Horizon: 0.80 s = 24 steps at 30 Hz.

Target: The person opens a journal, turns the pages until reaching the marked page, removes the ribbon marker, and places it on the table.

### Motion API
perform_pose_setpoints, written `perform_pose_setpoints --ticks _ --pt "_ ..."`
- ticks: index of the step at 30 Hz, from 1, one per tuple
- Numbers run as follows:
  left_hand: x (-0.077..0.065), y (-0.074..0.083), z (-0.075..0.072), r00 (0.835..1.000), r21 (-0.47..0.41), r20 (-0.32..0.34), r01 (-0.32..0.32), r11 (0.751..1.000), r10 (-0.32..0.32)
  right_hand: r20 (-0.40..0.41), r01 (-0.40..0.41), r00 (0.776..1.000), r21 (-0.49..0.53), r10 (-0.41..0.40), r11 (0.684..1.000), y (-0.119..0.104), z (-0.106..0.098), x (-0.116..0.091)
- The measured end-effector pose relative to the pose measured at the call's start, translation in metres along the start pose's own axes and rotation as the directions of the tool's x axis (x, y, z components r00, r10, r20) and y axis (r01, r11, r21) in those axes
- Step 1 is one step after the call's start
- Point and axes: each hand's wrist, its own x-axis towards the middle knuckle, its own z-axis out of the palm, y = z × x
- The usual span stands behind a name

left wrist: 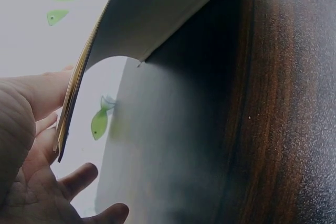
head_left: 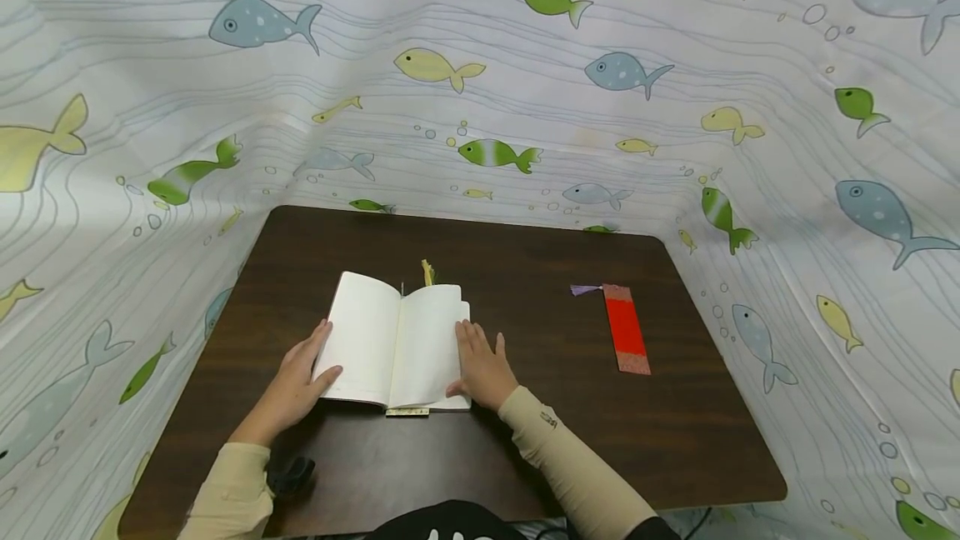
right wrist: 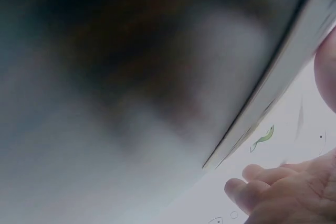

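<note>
An open white-paged book lies flat on the near-centre of a dark brown wooden table, its blank pages facing up. The left hand holds the book's left edge, thumb laid on the page and fingers along the outer margin; the right hand rests with straight fingers beside and against the right page block, gripping nothing that can be seen. A yellow tassel projects from the top of the spine, and a pale strip with fine markings protrudes below it; the markings are too small to read. Well apart to the right lies a red rectangular bookmark with a purple tassel, with bare table between it and the book. A white curtain printed with green, blue and yellow fish encloses the table on three sides.

The left wrist view shows what the head view cannot: the book's left cover arches clear of the table, with the fingers under its edge. The right wrist view, largely blurred, shows the page-block edge close beside the fingers. A small dark mark on the right sleeve is illegible.
</note>
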Motion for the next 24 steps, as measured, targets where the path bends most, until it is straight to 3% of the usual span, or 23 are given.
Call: perform_pose_setpoints --ticks 9,15,18,21,24 --pt "-0.002 -0.002 0.003 1.0 0.008 -0.019 -0.006 1.0 0.007 -0.051 0.023 0.998 0.05 -0.02 0.999 0.001 0.001 -0.002" --pt "-0.002 -0.002 0.002 1.0 0.006 -0.027 0.0 1.0 0.0 -0.133 0.07 0.99 0.2 -0.044 0.977 -0.001 -0.004 0.003" --pt "-0.003 0.0 0.002 1.0 0.003 -0.025 0.01 1.0 -0.01 -0.153 0.14 0.984 0.333 -0.093 0.933 -0.003 -0.007 0.006" --pt "-0.003 0.001 0.001 1.0 0.004 -0.022 0.014 1.0 -0.014 -0.144 0.2 0.979 0.488 -0.147 0.849 -0.005 -0.013 0.006" --pt "-0.001 0.002 0.001 1.0 0.008 -0.025 0.012 1.0 -0.012 -0.101 0.201 0.979 0.58 -0.174 0.79 -0.008 -0.019 0.006"
